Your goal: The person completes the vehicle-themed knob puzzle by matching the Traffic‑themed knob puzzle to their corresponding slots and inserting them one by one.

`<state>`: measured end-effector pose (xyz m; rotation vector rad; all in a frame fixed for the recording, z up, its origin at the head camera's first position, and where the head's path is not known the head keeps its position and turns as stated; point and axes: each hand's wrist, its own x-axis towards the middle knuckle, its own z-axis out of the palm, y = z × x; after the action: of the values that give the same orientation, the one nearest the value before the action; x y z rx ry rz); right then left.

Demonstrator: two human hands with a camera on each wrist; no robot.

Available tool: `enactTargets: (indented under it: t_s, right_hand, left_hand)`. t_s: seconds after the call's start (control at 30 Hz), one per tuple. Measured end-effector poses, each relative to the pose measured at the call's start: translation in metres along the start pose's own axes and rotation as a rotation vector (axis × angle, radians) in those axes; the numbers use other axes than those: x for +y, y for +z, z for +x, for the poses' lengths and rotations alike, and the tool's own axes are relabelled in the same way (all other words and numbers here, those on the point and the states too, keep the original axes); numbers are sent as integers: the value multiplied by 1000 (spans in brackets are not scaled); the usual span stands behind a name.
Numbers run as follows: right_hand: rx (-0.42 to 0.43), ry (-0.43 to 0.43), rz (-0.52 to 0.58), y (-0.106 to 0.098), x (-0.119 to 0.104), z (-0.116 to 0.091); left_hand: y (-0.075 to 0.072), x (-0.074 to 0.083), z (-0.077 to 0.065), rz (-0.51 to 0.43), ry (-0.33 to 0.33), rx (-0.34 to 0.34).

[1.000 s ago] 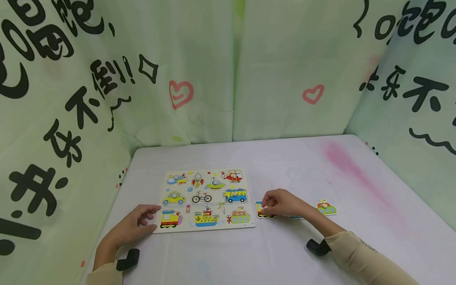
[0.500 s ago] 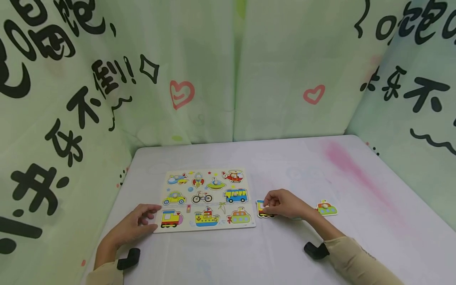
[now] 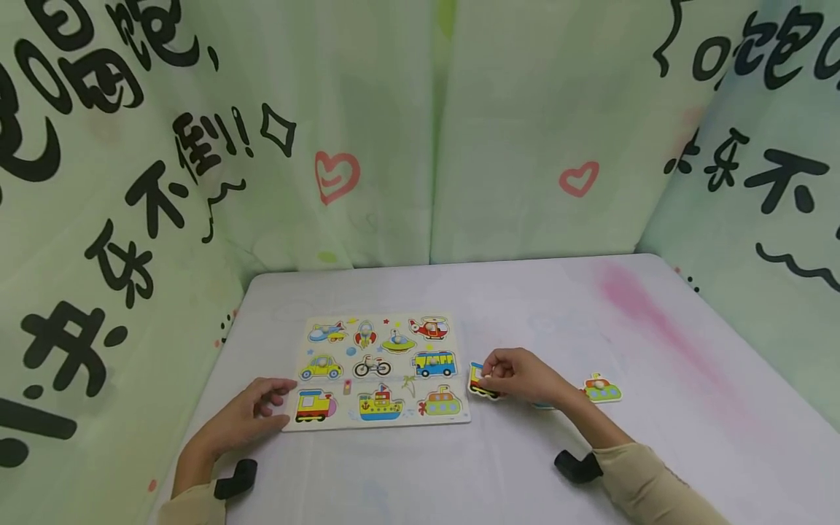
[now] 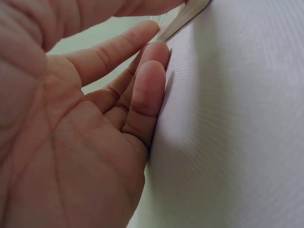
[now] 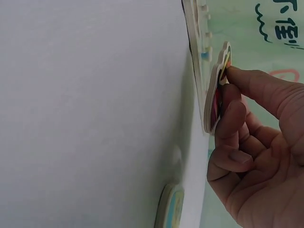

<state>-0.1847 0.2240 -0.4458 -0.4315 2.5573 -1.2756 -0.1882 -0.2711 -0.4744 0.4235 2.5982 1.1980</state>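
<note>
A wooden knob puzzle board (image 3: 387, 383) printed with vehicles lies flat on the table. The left hand (image 3: 246, 414) touches its left edge with thumb and index finger; in the left wrist view, the other fingers (image 4: 147, 90) are loosely bent beside the cloth. Right of the board, the right hand (image 3: 525, 375) pinches a train puzzle piece (image 3: 480, 380) between thumb and fingers. The right wrist view shows this train piece (image 5: 216, 95) raised off the table and tilted, partly covered by the fingers.
A submarine piece (image 3: 601, 389) lies right of the right forearm. Another piece, mostly hidden under the right hand in the head view, shows its blue and yellow edge (image 5: 171, 209) in the right wrist view. Green curtains (image 3: 394, 131) surround the white-covered table (image 3: 394, 474).
The train piece has been lifted and tilted, and has shifted slightly left toward the board in the right hand. The left hand stays at the board's edge.
</note>
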Motion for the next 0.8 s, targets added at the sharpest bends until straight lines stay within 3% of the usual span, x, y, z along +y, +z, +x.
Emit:
enactTargets:
  t_s: [0.13, 0.43, 0.8]
  right_hand:
    - [-15, -55, 20, 4, -10, 3]
    - [-51, -72, 22, 23, -35, 19]
    - [-128, -163, 47, 57, -64, 35]
  left_hand:
    - [1, 1, 0, -7, 10, -7]
    - [-5, 4, 2, 30, 19, -3]
    - [0, 3, 0, 24, -40, -15]
